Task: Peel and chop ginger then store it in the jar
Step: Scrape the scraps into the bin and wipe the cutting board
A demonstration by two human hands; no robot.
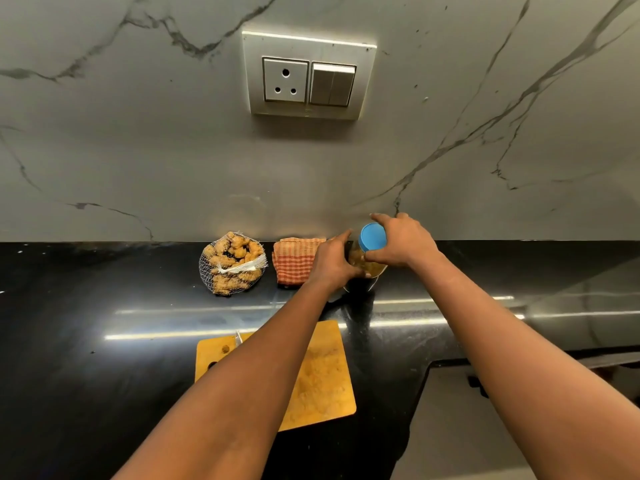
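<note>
A clear jar (360,261) with chopped ginger inside is held tilted above the black counter near the back wall. My left hand (330,263) grips the jar's body. My right hand (401,244) is closed on its blue lid (372,237), which sits on the jar's mouth. Below the jar a steel bowl (362,287) is partly hidden. A net bag of whole ginger (233,263) lies to the left. The wooden cutting board (322,379) in front carries ginger residue, with a small ginger bit (225,348) at its left end.
A folded orange checked cloth (294,259) lies between the net bag and the jar. A thin metal tip (238,337) shows beside my left forearm on the board. A wall socket (308,76) sits on the marble backsplash. The counter steps down at the right (485,410).
</note>
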